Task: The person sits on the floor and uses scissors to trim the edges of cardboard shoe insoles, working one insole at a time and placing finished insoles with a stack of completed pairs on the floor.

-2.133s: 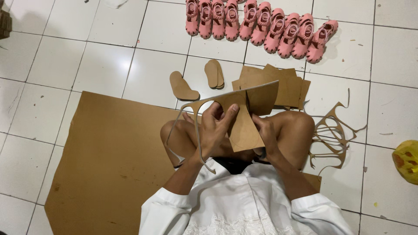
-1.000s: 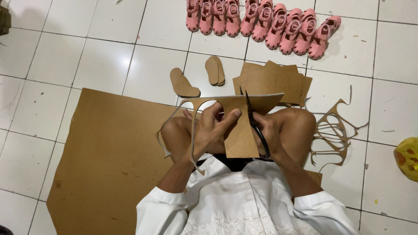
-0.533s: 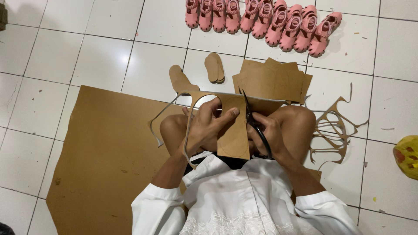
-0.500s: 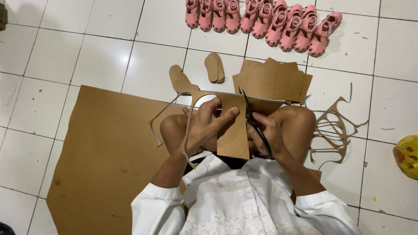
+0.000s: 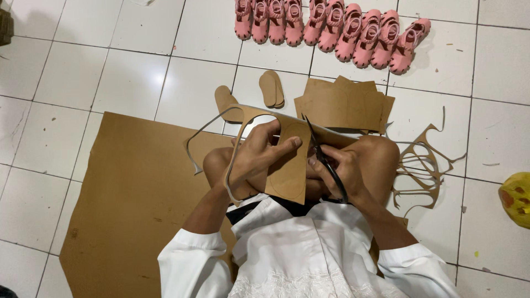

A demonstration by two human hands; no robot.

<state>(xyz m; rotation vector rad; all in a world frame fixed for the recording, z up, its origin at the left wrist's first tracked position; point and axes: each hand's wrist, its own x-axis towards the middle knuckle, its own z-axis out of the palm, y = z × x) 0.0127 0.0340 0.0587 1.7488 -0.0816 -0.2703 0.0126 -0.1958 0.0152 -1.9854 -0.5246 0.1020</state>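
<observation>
White floor tiles (image 5: 110, 72) fill the scene, with a large brown cardboard sheet (image 5: 132, 198) spread at the left under the seated person. A smaller cardboard piece (image 5: 290, 160) is held upright above the knees, its long axis running roughly top to bottom, a thin trimmed strip (image 5: 207, 129) curling off to the left. The left hand (image 5: 256, 163) is closed on this piece, thumb across its face, fingers wrapped behind. The right hand (image 5: 337, 174) is clenched around black scissors (image 5: 323, 157), blades pointing up and away along the piece's right edge. Beyond, cut sole shapes (image 5: 270, 88) lie flat beside stacked cardboard pieces (image 5: 345, 105); offcut scraps (image 5: 422, 168) lie at the right. Pink sandals (image 5: 331, 25) are lined up at the top.
</observation>
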